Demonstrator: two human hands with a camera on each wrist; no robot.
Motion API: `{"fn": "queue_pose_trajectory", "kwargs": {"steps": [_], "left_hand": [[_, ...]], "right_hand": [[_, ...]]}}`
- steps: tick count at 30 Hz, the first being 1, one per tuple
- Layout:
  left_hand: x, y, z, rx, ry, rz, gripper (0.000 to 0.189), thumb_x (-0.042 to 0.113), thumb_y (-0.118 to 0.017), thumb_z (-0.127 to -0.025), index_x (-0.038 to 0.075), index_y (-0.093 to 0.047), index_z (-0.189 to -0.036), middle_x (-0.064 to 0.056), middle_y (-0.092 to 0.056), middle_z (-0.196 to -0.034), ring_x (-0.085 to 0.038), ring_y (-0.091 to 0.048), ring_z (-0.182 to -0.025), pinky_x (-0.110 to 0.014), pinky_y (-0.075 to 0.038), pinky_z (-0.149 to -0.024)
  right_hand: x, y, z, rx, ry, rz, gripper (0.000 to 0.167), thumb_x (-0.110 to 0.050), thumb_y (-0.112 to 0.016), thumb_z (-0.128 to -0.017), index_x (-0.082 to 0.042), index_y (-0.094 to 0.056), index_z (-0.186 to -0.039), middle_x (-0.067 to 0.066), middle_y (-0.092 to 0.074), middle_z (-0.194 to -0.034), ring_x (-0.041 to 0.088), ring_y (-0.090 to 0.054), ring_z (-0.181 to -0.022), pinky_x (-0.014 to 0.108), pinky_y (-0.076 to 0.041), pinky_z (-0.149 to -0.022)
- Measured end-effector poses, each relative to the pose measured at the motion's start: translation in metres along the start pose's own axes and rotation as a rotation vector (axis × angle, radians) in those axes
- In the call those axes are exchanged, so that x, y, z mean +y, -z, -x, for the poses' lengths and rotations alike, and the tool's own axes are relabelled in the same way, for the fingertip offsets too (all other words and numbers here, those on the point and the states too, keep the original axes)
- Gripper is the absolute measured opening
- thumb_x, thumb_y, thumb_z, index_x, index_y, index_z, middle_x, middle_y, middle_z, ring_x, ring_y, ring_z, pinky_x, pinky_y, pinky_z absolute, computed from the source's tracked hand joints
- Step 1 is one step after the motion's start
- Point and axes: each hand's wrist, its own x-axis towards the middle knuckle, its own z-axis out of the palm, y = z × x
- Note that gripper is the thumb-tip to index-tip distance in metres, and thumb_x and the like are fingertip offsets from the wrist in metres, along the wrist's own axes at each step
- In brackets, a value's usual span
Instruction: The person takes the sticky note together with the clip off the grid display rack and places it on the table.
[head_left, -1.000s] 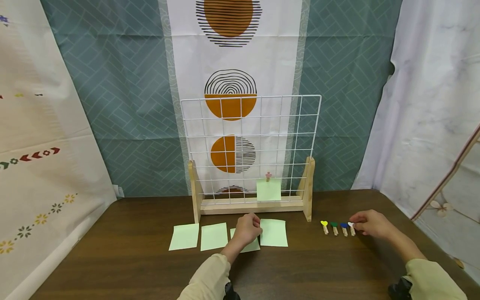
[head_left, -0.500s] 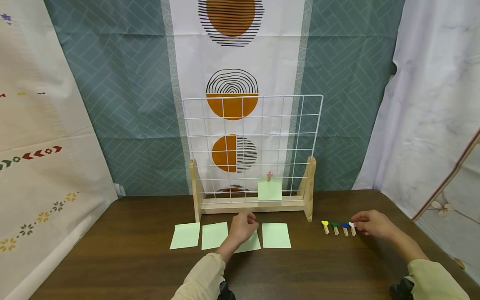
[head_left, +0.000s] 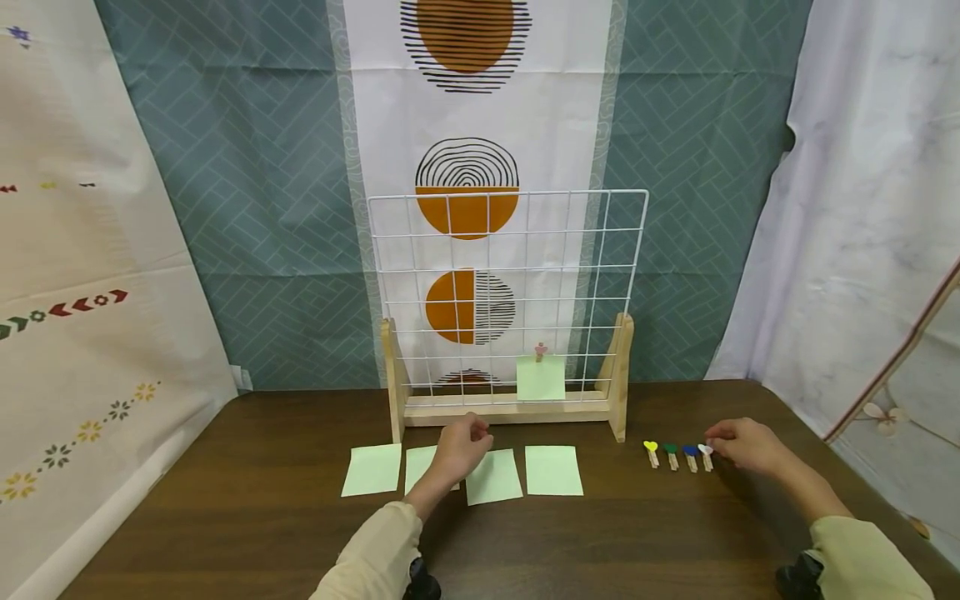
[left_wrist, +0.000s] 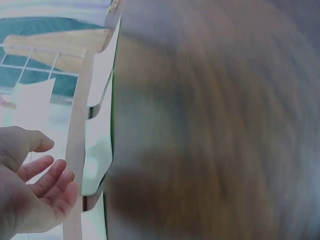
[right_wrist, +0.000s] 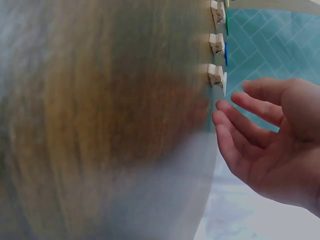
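Note:
Four is more than I count here, so several pale green paper notes lie in a row, among them a note [head_left: 493, 477] just right of my left hand [head_left: 459, 448]. That hand hovers over the second note [head_left: 420, 463] from the left and partly covers it; its fingers are loosely bent with nothing between them, as the left wrist view shows. My right hand [head_left: 742, 443] is beside the white-topped clothespin [head_left: 706, 457], fingers loosely curved and holding nothing. In the right wrist view a small gap separates the fingertips from the white clothespin [right_wrist: 216, 75].
A white wire grid [head_left: 506, 268] in a wooden stand [head_left: 506, 412] rises behind the notes. One green note [head_left: 540, 379] hangs on it from a pink clothespin [head_left: 540, 352]. Yellow [head_left: 651, 453], green [head_left: 671, 456] and blue [head_left: 690, 457] clothespins lie left of the white one.
My left hand has moved left, off the third note and over the second. The rightmost note has shifted slightly and lies straighter. My right hand has stayed by the white clothespin.

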Motion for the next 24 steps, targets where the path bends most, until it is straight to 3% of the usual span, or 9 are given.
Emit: {"fn": "queue_pose_trajectory", "kwargs": {"steps": [6, 8, 19, 22, 24], "left_hand": [[-0.001, 0.018, -0.002, -0.011, -0.015, -0.039, 0.016, 0.0, -0.06, -0.088, -0.008, -0.06, -0.102, -0.015, -0.063, -0.093, -0.028, -0.06, -0.083, -0.04, -0.05, -0.072], [0.001, 0.023, -0.004, -0.004, -0.025, -0.057, 0.016, 0.001, -0.06, -0.088, -0.007, -0.061, -0.102, -0.016, -0.064, -0.095, -0.031, -0.061, -0.086, -0.043, -0.051, -0.074], [0.013, 0.04, -0.015, 0.002, -0.06, -0.114, 0.027, 0.001, -0.062, -0.084, -0.009, -0.061, -0.109, -0.02, -0.063, -0.106, -0.037, -0.06, -0.1, -0.048, -0.05, -0.082], [0.017, 0.043, -0.018, -0.006, -0.041, -0.052, 0.028, 0.0, -0.065, -0.086, -0.009, -0.06, -0.112, -0.022, -0.062, -0.11, -0.039, -0.058, -0.104, -0.049, -0.049, -0.085], [0.021, 0.044, -0.019, -0.009, 0.007, 0.021, 0.03, 0.001, -0.066, -0.086, -0.008, -0.06, -0.114, -0.023, -0.061, -0.113, -0.038, -0.057, -0.107, -0.048, -0.049, -0.087]], "right_hand": [[-0.01, 0.001, -0.003, 0.125, 0.059, 0.086, 0.02, -0.008, -0.061, -0.09, 0.01, -0.068, -0.098, 0.019, -0.069, -0.091, 0.036, -0.065, -0.083, 0.049, -0.05, -0.072], [-0.017, 0.001, -0.004, 0.154, 0.063, 0.077, 0.021, -0.007, -0.061, -0.09, 0.01, -0.068, -0.1, 0.021, -0.069, -0.093, 0.038, -0.065, -0.085, 0.05, -0.051, -0.071], [-0.064, 0.001, -0.014, 0.169, 0.105, 0.036, 0.024, -0.009, -0.06, -0.093, 0.011, -0.065, -0.107, 0.023, -0.068, -0.099, 0.042, -0.063, -0.091, 0.052, -0.052, -0.073], [-0.076, 0.0, -0.019, 0.169, 0.128, 0.037, 0.026, -0.009, -0.06, -0.093, 0.011, -0.064, -0.109, 0.024, -0.067, -0.101, 0.042, -0.064, -0.093, 0.052, -0.051, -0.075], [-0.084, 0.0, -0.022, 0.173, 0.142, 0.039, 0.026, -0.01, -0.061, -0.093, 0.011, -0.064, -0.109, 0.023, -0.068, -0.101, 0.041, -0.064, -0.093, 0.052, -0.051, -0.076]]}}
